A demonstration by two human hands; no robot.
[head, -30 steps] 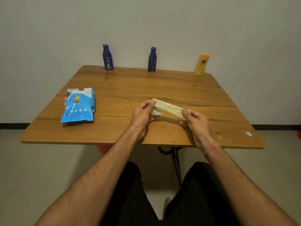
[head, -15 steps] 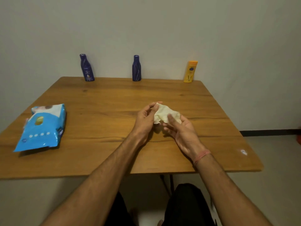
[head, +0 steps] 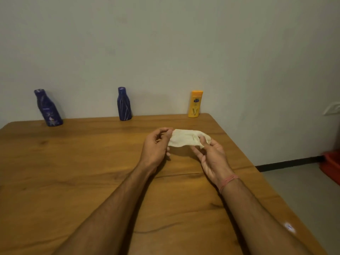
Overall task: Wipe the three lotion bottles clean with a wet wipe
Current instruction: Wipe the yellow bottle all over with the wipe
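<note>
Head view: wooden table (head: 73,172) against wall. At far edge, three upright bottles in a row: left blue (head: 48,107), middle blue (head: 124,103), yellow (head: 195,103), all well apart from both hands. Yellow nearest, ahead of right hand (head: 211,155). Wipe (head: 185,138) stretched sideways, one end pinched by left hand (head: 156,146), other end pinched by right. Nothing between hands and bottles.
</note>
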